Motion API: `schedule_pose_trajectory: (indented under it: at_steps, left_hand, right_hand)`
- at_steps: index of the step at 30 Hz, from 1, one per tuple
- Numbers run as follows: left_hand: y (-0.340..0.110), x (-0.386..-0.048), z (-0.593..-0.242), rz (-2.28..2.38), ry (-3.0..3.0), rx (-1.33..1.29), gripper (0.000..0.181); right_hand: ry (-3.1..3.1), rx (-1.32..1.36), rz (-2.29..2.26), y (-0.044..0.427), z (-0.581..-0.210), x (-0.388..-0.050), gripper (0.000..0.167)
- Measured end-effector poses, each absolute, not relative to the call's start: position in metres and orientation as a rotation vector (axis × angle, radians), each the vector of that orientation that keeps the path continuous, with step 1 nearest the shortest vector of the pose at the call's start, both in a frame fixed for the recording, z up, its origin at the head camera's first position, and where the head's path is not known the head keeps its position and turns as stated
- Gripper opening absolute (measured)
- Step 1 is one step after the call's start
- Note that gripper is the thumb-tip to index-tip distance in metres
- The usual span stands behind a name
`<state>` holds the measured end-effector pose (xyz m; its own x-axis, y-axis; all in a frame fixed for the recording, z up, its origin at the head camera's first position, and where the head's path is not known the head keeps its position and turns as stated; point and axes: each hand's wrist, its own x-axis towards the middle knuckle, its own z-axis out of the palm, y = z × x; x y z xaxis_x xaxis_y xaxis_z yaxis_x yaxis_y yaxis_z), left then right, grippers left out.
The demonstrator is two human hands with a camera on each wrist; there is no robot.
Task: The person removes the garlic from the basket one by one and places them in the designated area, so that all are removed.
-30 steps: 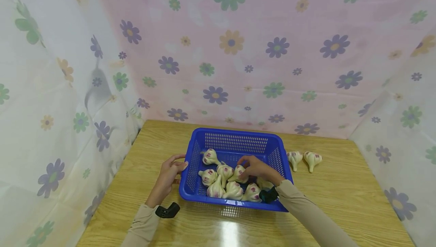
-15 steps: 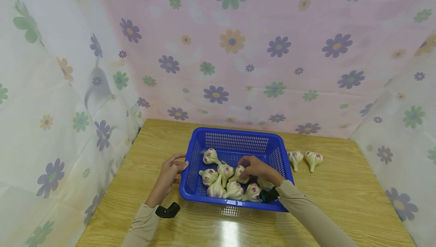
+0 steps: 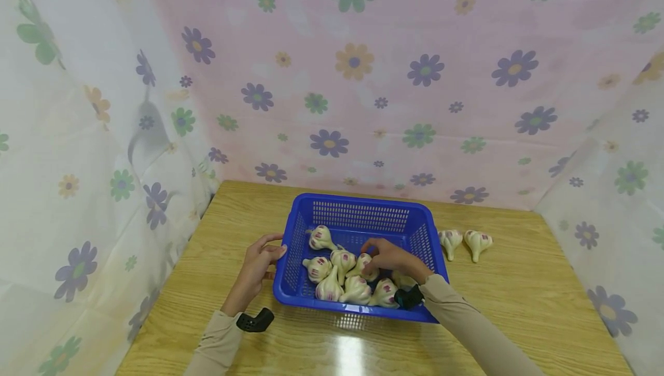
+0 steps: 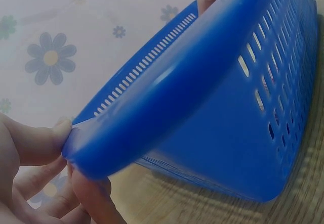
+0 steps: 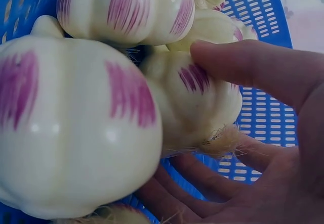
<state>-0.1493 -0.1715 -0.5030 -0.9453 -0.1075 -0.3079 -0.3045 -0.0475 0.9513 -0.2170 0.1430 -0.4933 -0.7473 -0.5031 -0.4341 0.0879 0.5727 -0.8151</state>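
From here, the cream, purple-streaked garlic bulb sits near the centre of the blue plastic basket, gripped by the right hand; the left hand pinches the rim at nine o'clock. Step, probably: seating the bulb; next calls for clean release. Two matching bulbs lie outside, three o'clock.

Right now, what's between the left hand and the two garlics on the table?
The basket, with garlics and the right hand inside, in the head view.

Basket is coloured solid blue. Garlic bulbs are coloured cream w/ purple streaks. Table is grained yellow-brn. Backdrop is tinted pink, printed w/ purple, grn & orange florals.
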Motion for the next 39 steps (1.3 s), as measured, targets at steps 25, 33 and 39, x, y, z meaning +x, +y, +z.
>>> schedule_pose_trajectory:
  at_steps: [25,33,39]
  left_hand:
    - [-0.17,-0.151,-0.506,2.143,2.072,-0.473,0.035]
    - [-0.171,-0.151,-0.506,2.145,2.068,-0.465,0.034]
    - [-0.171,-0.15,-0.506,2.154,2.063,-0.457,0.035]
  right_hand:
    - [2.123,-0.332,-1.213,0.147,-0.497,-0.218,0.047]
    - [2.133,-0.348,-1.214,0.149,-0.496,-0.218,0.044]
    - [2.138,-0.349,-1.213,0.151,-0.494,-0.217,0.047]
